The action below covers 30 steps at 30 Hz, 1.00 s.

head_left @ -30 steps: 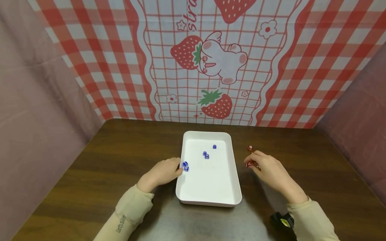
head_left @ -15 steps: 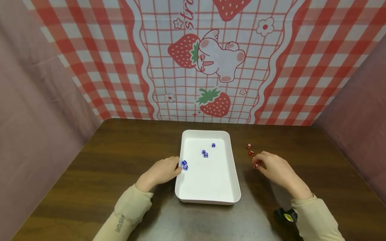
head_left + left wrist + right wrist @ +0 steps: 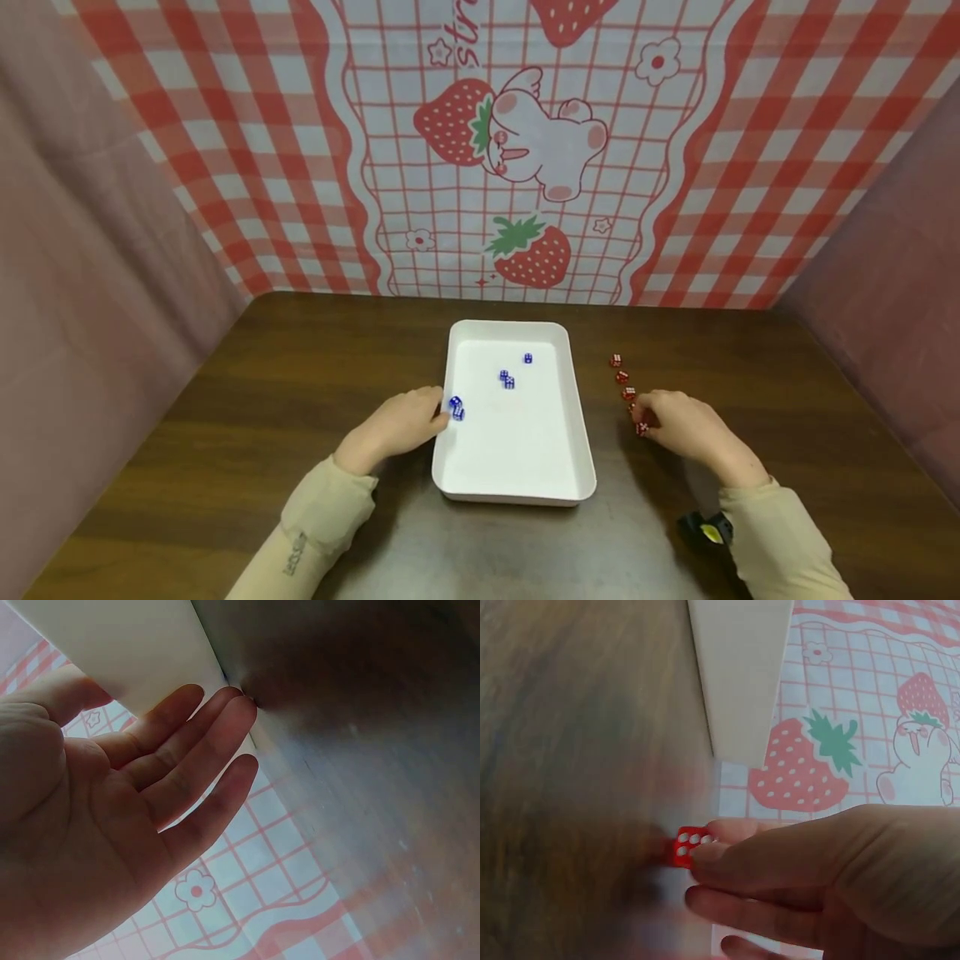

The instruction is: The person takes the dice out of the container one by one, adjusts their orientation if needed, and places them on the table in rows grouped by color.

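Right hand (image 3: 686, 427) shifted nearer, pinching one of five red dice (image 3: 642, 428), left hand (image 3: 397, 423) relaxed, five blue dice (image 3: 509, 382)

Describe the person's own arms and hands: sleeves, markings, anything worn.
The left hand and right hand are ungloved. The puffy beige fabric left sleeve bears dark, barely legible lettering. The right sleeve is likewise beige, with a yellow-patched black device by its cuff.
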Tool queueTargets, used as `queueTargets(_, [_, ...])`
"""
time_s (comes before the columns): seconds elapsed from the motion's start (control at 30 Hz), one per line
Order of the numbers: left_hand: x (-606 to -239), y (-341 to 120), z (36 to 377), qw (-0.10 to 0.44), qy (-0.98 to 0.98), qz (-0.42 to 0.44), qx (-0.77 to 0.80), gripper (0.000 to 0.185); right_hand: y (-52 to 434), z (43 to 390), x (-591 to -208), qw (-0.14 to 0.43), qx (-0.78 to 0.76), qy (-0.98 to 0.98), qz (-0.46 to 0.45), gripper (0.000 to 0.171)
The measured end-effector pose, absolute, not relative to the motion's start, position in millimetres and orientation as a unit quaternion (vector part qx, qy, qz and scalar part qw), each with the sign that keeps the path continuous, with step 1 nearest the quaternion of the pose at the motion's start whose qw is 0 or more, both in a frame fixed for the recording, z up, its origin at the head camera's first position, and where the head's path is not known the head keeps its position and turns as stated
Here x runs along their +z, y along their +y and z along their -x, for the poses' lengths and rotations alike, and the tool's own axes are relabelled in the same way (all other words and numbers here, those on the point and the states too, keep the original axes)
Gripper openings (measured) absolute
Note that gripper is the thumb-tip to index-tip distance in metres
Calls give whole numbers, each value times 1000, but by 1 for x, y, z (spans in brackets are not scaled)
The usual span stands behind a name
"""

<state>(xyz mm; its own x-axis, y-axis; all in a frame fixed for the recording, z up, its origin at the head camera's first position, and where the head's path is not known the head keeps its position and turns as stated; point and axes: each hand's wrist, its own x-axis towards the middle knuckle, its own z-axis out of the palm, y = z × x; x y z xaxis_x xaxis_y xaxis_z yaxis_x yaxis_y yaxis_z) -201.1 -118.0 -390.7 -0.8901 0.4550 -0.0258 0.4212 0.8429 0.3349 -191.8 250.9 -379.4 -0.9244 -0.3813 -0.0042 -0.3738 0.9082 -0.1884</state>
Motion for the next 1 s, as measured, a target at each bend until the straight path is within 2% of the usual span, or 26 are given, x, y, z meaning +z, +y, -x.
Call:
queueTargets(0.1, [-390, -119, 201, 52, 959, -227, 163, 21, 250, 192, -381, 41, -92, 977, 189, 12])
queueTargets(0.47, [-390, -118, 200, 50, 958, -229, 167, 21, 252, 190, -379, 40, -94, 978, 183, 14])
queueTargets(0.7, [-389, -117, 199, 46, 956, -235, 168, 21, 249, 187, -375, -8, -78, 980, 184, 17])
queueTargets(1.0, [-390, -118, 197, 43, 956, -233, 173, 21, 234, 184, -369, -77, -81, 973, 202, 11])
